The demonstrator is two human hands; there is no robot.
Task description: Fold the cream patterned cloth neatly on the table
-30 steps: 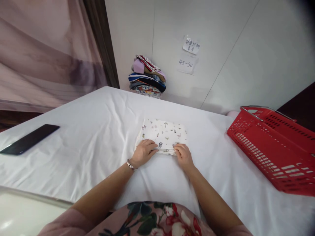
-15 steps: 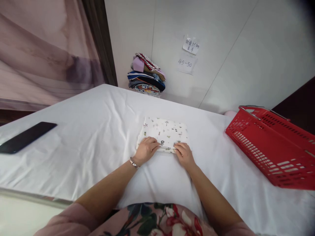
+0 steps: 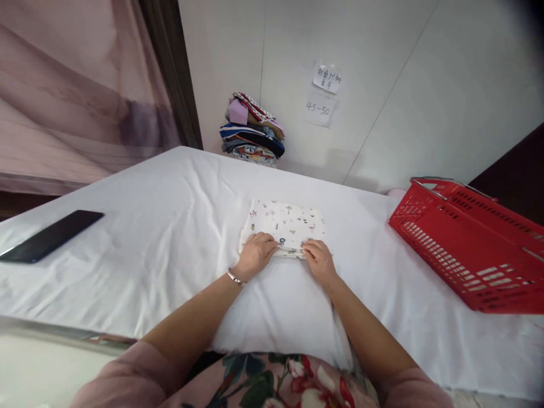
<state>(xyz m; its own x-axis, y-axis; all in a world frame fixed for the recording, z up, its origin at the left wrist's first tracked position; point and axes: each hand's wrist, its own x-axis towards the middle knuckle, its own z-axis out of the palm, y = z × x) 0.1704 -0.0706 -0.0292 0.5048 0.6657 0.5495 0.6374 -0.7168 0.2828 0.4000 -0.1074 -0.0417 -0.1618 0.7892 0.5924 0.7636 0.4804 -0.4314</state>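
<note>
- head view: the folded white printed cloth (image 3: 293, 218) lies flat on the white-draped counter (image 3: 170, 243), straight in front of the person.
- the left hand (image 3: 257, 253), with a bracelet (image 3: 236, 277) at the wrist, is nearly closed, pinching the cloth's near edge.
- the right hand (image 3: 318, 260) pinches the same edge farther right, thumb and fingers together.
- a red plastic basket (image 3: 480, 243) stands at right, a black flat device (image 3: 53, 235) lies at left.
</note>
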